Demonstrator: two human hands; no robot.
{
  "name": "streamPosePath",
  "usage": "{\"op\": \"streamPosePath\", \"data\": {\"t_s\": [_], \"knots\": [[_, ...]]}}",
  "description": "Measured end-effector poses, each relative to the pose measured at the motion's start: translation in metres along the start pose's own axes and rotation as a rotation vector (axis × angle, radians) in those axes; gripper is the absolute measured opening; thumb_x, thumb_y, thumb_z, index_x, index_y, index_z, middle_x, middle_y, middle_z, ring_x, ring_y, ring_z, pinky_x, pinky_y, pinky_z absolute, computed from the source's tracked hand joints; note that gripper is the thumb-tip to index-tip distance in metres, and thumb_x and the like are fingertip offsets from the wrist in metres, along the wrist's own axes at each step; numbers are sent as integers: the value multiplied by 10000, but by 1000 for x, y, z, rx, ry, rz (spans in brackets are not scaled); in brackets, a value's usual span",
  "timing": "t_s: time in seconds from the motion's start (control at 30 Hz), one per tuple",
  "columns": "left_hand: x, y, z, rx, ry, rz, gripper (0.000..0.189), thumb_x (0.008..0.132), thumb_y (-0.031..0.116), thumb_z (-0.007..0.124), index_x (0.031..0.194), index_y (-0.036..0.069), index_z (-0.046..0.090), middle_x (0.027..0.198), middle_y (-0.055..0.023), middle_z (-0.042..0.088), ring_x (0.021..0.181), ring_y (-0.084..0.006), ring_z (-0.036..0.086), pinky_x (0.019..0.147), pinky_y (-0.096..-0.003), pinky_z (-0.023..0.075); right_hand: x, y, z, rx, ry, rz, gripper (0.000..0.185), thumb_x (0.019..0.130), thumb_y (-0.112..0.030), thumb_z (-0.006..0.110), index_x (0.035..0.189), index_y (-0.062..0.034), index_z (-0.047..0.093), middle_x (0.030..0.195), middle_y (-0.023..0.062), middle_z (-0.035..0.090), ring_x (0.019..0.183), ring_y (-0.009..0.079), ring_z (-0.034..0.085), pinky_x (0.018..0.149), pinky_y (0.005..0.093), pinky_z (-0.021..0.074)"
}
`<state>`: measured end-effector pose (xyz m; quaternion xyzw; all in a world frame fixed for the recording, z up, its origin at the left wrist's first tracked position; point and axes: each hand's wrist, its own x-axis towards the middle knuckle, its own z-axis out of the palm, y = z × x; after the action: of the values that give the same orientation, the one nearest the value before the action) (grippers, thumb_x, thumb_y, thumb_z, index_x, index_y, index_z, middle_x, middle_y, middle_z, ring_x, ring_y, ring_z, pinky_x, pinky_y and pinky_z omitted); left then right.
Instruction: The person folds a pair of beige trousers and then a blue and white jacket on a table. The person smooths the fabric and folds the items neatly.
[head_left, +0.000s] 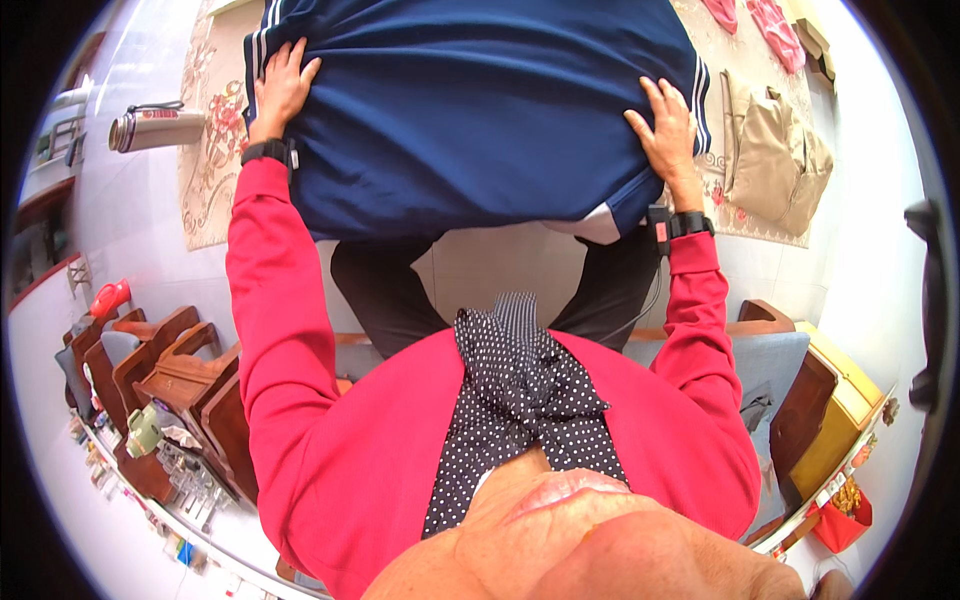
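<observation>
A navy blue garment (465, 127) with white side stripes lies spread out before me, its near edge hanging over my knees. On its left part rests my left hand (283, 86), palm down, fingers apart, by the stripes. My right hand (666, 131) presses flat on the right part, thumb and fingers spread, near the other striped edge. Some white cloth (596, 223) shows at the near right corner. Both palms are hidden. To the right, a folded beige garment (776, 157) lies on a floral tablecloth (206, 202).
A steel vacuum flask (157, 129) lies at the left, partly over the cloth's edge. Pink items (778, 34) and a brown box (816, 49) are at the far right. Behind me stand wooden seats with grey cushions (772, 360) and a yellow box (832, 405).
</observation>
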<state>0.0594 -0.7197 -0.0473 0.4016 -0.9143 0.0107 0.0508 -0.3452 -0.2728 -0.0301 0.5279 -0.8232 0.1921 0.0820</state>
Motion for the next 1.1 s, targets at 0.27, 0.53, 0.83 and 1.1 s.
{"op": "streamPosePath", "data": {"t_s": [0.27,0.53,0.83,1.1], "knots": [[-172,-26,-55,-261,190,-382,713,832,419,723,1304,-77,524,1275,-308,552,1209,-409,525,1026,-446,409,-82,52,-29,449,118,642,707,792,-433,783,1320,-28,545,1118,126,677,1008,258,662,897,376,500],[-243,-26,-18,-344,99,-544,593,840,423,706,1137,-80,604,1076,-312,648,1049,-444,618,921,-471,468,-47,71,0,208,-115,651,529,741,-379,731,1163,-67,665,1011,170,725,965,283,698,856,393,525],[-258,-40,-11,-592,229,-543,562,857,416,729,1105,-72,602,1017,-248,665,920,-350,658,845,-419,497,-110,66,-28,437,132,758,607,773,-489,771,1152,-40,619,829,115,725,654,180,700,689,326,539],[-299,16,-18,-1407,423,-951,380,845,302,779,1013,33,568,824,-58,615,709,-179,637,608,-341,577,-192,-60,-4,434,-536,842,779,658,-768,697,853,-16,738,802,133,728,836,265,720,802,375,537]]}}
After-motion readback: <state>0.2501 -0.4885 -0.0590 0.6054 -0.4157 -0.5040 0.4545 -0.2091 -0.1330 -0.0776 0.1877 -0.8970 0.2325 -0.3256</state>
